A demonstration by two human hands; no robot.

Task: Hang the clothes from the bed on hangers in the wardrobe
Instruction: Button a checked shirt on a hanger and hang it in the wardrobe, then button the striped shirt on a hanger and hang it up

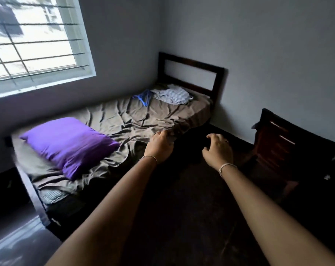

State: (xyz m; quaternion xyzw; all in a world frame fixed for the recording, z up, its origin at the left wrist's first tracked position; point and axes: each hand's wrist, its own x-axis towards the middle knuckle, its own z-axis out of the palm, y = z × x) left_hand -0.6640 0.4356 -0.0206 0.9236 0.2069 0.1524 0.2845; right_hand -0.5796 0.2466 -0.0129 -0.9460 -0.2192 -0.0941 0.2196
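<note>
A small heap of white and striped clothes (172, 95) lies at the far end of the bed (124, 120), by the dark headboard. Blue plastic hangers (143, 97) lie just left of the heap on the brown sheet. Both my arms are stretched forward. My left hand (159, 146) is at the bed's near edge with its fingers loosely curled, and I see nothing held in it. My right hand (217, 150) hovers over the dark floor beside the bed, fingers loosely curled and empty. Both hands are well short of the clothes. No wardrobe is in view.
A purple pillow (70, 143) lies on the near left part of the bed. A barred window (34, 35) fills the left wall. A dark wooden piece of furniture (289, 146) stands at the right. Dark floor lies between it and the bed.
</note>
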